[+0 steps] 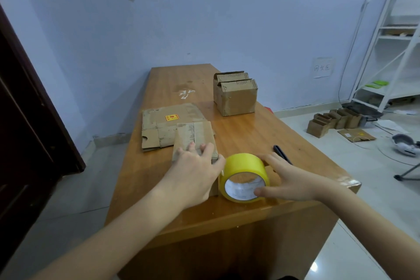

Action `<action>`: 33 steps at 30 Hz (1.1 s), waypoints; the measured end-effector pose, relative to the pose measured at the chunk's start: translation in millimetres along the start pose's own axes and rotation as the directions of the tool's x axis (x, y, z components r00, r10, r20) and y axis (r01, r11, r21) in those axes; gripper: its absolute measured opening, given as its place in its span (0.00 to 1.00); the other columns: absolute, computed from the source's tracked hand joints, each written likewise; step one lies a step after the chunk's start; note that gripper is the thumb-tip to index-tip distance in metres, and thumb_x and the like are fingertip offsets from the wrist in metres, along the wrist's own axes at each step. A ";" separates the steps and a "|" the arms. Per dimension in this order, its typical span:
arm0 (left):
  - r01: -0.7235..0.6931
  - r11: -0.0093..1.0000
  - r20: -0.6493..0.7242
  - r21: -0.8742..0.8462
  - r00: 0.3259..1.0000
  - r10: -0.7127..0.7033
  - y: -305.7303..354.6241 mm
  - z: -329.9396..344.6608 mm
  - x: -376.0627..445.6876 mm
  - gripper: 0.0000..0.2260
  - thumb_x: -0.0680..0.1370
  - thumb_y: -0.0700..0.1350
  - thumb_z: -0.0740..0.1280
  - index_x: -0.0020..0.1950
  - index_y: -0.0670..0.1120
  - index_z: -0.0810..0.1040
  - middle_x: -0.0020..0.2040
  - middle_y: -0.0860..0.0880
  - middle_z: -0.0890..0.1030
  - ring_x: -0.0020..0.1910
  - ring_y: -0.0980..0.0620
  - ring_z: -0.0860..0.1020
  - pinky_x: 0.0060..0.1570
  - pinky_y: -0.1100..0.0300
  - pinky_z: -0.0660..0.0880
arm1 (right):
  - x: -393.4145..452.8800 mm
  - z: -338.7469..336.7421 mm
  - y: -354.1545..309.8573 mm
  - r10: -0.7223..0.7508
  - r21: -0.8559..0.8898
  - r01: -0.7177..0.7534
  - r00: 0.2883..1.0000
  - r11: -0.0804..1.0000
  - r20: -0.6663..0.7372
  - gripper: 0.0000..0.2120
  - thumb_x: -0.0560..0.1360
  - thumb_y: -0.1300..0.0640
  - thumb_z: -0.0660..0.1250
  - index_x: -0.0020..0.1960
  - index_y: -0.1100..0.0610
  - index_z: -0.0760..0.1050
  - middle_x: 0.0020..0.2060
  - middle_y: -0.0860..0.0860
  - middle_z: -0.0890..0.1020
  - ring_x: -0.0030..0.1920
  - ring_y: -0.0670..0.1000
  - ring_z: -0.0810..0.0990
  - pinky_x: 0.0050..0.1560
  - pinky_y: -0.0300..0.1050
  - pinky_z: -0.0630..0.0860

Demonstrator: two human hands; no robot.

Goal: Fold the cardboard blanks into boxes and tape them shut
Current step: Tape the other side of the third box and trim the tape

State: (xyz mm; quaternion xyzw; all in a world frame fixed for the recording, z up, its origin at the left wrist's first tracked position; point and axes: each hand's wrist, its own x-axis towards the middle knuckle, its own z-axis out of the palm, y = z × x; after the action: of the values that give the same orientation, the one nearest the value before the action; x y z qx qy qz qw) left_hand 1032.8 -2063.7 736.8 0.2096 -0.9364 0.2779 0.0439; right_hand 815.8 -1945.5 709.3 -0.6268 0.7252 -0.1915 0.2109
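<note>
- my right hand [293, 179] is my working grip: fingers spread over the far side of the yellow tape roll [244, 177], thumb pressed at the rim of its core, so the roll is held between thumb and fingers.
- my left hand [195, 173] lies with straight, spread fingers pressing down on the small box [194, 143] i am closing; the thumb side sits just beside the roll.
- the roll stands on edge at the box's near right corner, touching or nearly touching it; i cannot tell whether a free tape end is already stuck down.
- to do this step well, i judge i should keep the left palm flat so the flaps stay level and the seam stays tight, then draw the roll along the seam in one straight pull, with the tape centred over the joint.
- the tape should run a little way down each end wall, and i should rub it flat before cutting.
- a dark pen-like tool [281, 153] lies just behind my right hand on the bench [238, 134]; it may serve for cutting, though i cannot tell what it is.
- further out, flat cardboard blanks [159, 129] lie beside and partly under the box, waiting to be folded.
- a folded box [235, 95] with flaps standing up sits near the far right edge.
- more small boxes [334, 121] sit on the floor beyond the bench.
</note>
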 end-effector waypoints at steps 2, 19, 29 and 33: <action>-0.007 1.000 0.011 -0.010 1.000 0.007 2.9 -1.4 0.8 0.23 0.77 0.46 0.59 0.71 0.44 0.59 0.66 0.36 0.64 0.64 0.30 0.69 0.54 0.44 0.72 | -2.9 -3.2 5.0 0.011 0.061 -0.011 1.000 0.998 0.000 0.47 0.62 0.25 0.64 0.74 0.46 0.56 0.67 0.41 0.64 0.68 0.40 0.63 0.69 0.44 0.64; 0.028 0.992 -0.278 -0.120 0.959 -0.061 -13.7 0.4 -0.4 0.22 0.73 0.55 0.54 0.52 0.45 0.83 0.37 0.51 0.79 0.27 0.52 0.77 0.20 0.63 0.59 | 26.6 -6.6 54.5 0.437 -0.210 -0.529 0.823 0.822 -0.362 0.12 0.81 0.52 0.58 0.59 0.60 0.64 0.48 0.54 0.76 0.40 0.50 0.75 0.31 0.37 0.69; 0.080 0.969 -0.313 -0.235 0.937 -0.154 -11.6 -1.7 -0.7 0.21 0.71 0.54 0.56 0.53 0.48 0.84 0.37 0.54 0.80 0.27 0.54 0.77 0.20 0.64 0.59 | -27.4 -33.0 -42.7 0.297 0.617 -0.125 0.937 0.777 -0.184 0.10 0.81 0.63 0.52 0.58 0.58 0.69 0.34 0.60 0.72 0.22 0.51 0.68 0.22 0.42 0.67; 0.115 0.960 -0.294 -0.255 0.937 -0.190 -12.9 -2.7 -2.0 0.25 0.71 0.54 0.55 0.61 0.45 0.79 0.37 0.54 0.80 0.24 0.55 0.75 0.22 0.67 0.50 | -46.2 -25.9 -71.6 0.124 0.537 -0.019 0.979 0.844 -0.160 0.13 0.81 0.61 0.54 0.60 0.48 0.72 0.29 0.52 0.71 0.21 0.48 0.67 0.23 0.38 0.65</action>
State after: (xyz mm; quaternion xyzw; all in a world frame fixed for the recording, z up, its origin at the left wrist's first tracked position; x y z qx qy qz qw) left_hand 1039.9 -2071.3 745.1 0.2284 -0.9241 0.1916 0.2390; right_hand 866.8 -1909.5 772.8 -0.4952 0.6832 -0.4355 0.3137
